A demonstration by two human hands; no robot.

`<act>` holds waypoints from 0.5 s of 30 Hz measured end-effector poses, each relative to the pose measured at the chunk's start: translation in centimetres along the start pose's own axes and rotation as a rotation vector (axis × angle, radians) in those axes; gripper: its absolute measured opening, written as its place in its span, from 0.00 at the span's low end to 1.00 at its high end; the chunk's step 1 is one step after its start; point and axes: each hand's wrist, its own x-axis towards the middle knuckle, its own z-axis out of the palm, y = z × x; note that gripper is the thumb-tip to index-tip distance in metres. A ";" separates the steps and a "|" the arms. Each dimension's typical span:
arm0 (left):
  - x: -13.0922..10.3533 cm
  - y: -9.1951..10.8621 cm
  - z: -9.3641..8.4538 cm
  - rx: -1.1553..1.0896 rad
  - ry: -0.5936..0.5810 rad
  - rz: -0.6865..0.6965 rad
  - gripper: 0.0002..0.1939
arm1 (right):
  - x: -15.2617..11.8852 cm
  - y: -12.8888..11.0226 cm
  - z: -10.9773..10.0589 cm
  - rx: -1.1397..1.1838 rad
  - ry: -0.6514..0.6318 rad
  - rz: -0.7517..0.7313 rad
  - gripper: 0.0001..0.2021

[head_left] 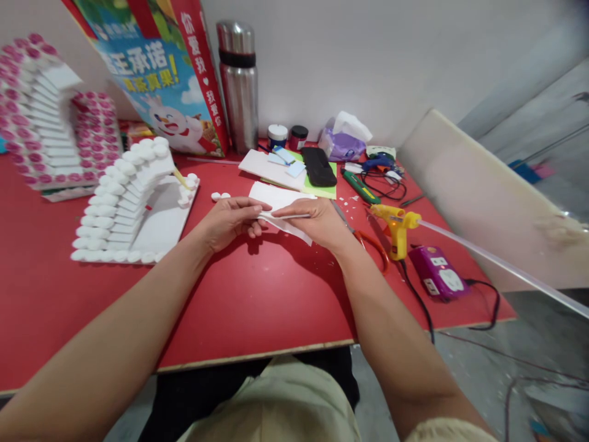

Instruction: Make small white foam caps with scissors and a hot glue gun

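Over the middle of the red table, my left hand [230, 222] and my right hand [318, 221] meet at a folded piece of thin white paper [291, 217]. Fingers and thumbs of both hands pinch it. More white sheet [276, 195] shows just behind and below; whether it is the same piece I cannot tell. Beyond my left hand lie small white padded pieces [221, 196]. To the left stands a white arched model with steps [124, 209], edged with rows of such pieces. Scissors with orange handles [373, 248] lie right of my right hand, partly hidden by it.
A yellow glue gun [396, 227] with a long glue stick and a purple power socket [439, 273] are at right, with cables. Behind stand a steel flask [238, 86], jars, a tissue pack [343, 141] and a black case [318, 167]. A pink-flowered model [50, 123] is far left.
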 end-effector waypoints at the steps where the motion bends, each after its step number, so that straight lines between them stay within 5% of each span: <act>1: 0.0 -0.1 0.0 0.013 0.012 0.014 0.12 | 0.0 0.1 -0.1 -0.023 0.001 -0.010 0.12; 6: 0.1 -0.2 -0.3 0.137 0.100 0.103 0.12 | -0.1 0.6 -1.9 -0.098 0.162 -0.087 0.14; 12: -0.2 -0.1 -0.4 0.257 0.097 0.165 0.11 | 0.0 1.0 -4.3 -0.035 0.668 -0.034 0.12; 15: -0.7 0.2 -0.1 0.295 -0.014 0.148 0.11 | 0.1 0.6 -3.6 0.200 0.544 0.081 0.08</act>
